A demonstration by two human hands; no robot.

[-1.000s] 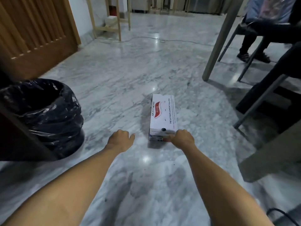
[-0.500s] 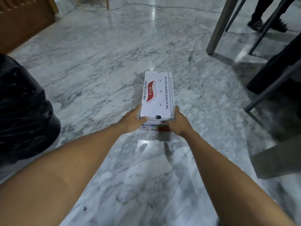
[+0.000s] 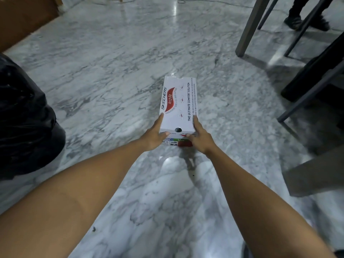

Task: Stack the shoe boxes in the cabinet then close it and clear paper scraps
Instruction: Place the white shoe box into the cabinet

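Note:
A white shoe box (image 3: 178, 103) with red and black print lies lengthwise on the grey marble floor, its near end toward me. My left hand (image 3: 154, 135) grips the box's near left corner, fingers along its left side and thumb over the end. At the near right corner my right hand (image 3: 200, 137) holds the box, fingers along its right side and thumb on the end label. The cabinet is not identifiable in this view, and no paper scraps show.
A bin lined with a black bag (image 3: 24, 120) stands at the left. A brown wooden panel (image 3: 24, 17) is at the far left. Table and chair legs (image 3: 249, 27) stand at the right, with another person's shoes (image 3: 305, 23) behind them.
One second ago only my right hand touched the box's end. My left hand has since moved in and both hands now clasp the near end; the view has dropped closer to the box.

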